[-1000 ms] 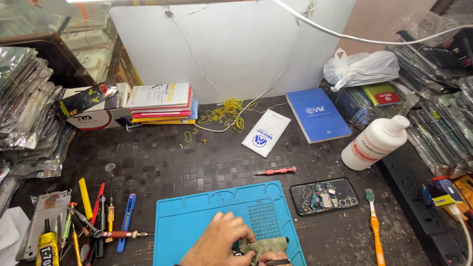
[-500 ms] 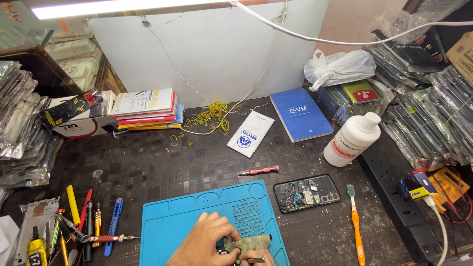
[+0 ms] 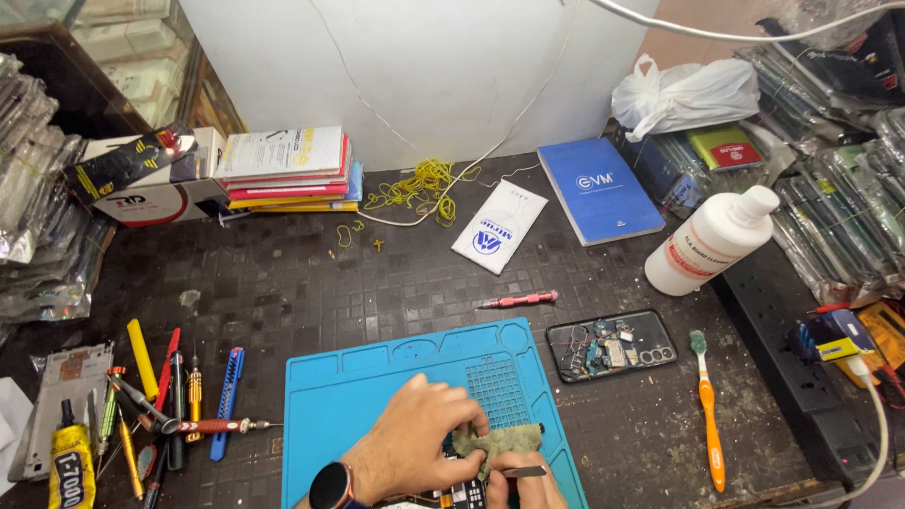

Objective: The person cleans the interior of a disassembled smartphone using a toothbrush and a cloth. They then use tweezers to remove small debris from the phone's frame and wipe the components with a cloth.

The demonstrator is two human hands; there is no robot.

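It was a phone repair workbench: an opened phone (image 3: 613, 347) lay beside a blue repair mat (image 3: 377, 396), with screwdrivers (image 3: 179, 401), a glue tube (image 3: 72, 468) and a solvent bottle (image 3: 709, 241).

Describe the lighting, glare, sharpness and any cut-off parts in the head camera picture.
Head view: even overhead light with soft, short shadows; glare on the plastic sleeves at far left; the white bottle and blue mat look sharp; edges bow slightly from the wide lens; the left hand and right hand, with the green cloth, are cropped by the bottom edge.
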